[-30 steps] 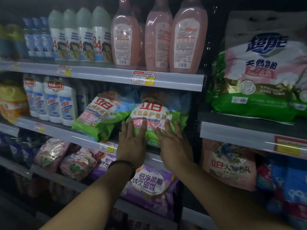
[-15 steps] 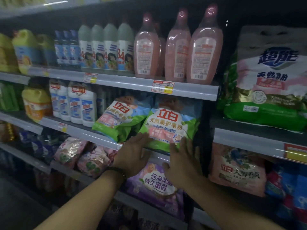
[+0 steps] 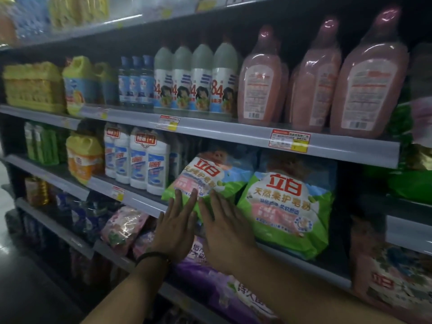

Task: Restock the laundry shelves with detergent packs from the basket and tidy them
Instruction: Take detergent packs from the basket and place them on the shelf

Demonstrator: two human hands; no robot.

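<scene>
Green detergent packs (image 3: 286, 208): glossy, crinkly plastic film. Pink bottles (image 3: 263, 57): shiny smooth plastic w/ matt labels (image 3: 258, 90). Shelf edge strip (image 3: 222, 133): smooth semi-gloss plastic w/ paper price tags (image 3: 289, 140).

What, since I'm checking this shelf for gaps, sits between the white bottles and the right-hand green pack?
Another green pack, tilted, with the left hand and right hand flat against it: head view.

Two green detergent packs (image 3: 287, 206) lie toward the right end of the middle shelf (image 3: 140, 203). The shelf above (image 3: 222, 133) carries three front-row pink bottles (image 3: 260, 83), four "84" bottles (image 3: 201, 90) and three small blue bottles (image 3: 136, 83).
</scene>
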